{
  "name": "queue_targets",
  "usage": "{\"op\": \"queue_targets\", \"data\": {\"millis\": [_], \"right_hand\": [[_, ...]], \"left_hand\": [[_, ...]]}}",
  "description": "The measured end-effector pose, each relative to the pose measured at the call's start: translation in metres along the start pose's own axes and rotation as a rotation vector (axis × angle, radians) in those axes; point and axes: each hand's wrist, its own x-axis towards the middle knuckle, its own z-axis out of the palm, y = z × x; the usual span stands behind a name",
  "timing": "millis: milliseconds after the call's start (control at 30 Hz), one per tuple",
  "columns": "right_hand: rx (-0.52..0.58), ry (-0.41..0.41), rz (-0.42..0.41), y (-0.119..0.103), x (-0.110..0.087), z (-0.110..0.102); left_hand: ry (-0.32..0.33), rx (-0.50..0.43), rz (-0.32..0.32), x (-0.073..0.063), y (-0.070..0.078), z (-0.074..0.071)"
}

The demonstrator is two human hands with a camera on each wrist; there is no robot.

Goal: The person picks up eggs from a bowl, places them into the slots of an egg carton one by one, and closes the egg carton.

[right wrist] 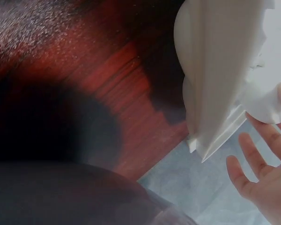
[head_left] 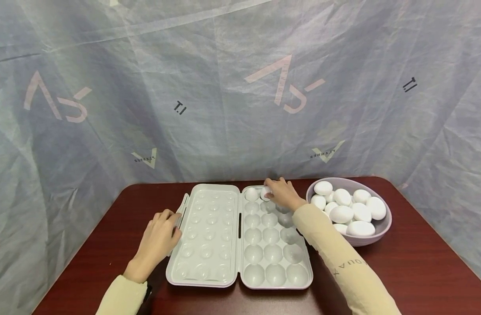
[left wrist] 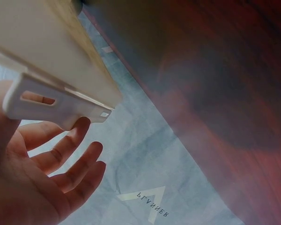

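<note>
An egg box [head_left: 239,275] lies unfolded on the table, its lid [head_left: 209,227] to the left and its base of round hollows [head_left: 273,253] to the right. One white egg [head_left: 251,194] sits in the back-left hollow. Just right of it, my right hand [head_left: 283,193] pinches a second egg [head_left: 266,192] with thumb and fingertips at the neighbouring back-row hollow; the right wrist view shows this egg [right wrist: 264,104] against the fingers. At the lid's outer edge, my left hand [head_left: 158,232] holds the slotted latch flap [left wrist: 42,101] by its edge, outer fingers loosely bent.
To the right of the box stands a pale purple oval bowl [head_left: 387,221] heaped with several white eggs [head_left: 342,214]. The dark red wooden table [head_left: 413,245] ends at a grey printed curtain [head_left: 224,131] behind. My right forearm passes between box and bowl.
</note>
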Motion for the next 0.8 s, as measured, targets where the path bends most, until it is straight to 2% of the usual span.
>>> {"op": "queue_targets", "data": {"millis": [200,800], "right_hand": [[-0.011,0.015,-0.007,-0.001,0.000,0.002],[0.002,-0.028,0.009,0.003,0.004,0.011]], "left_hand": [[0.012,0.000,0.006,-0.001,0.001,0.000],[0.011,0.006,0.003,-0.001,0.001,-0.001]]}}
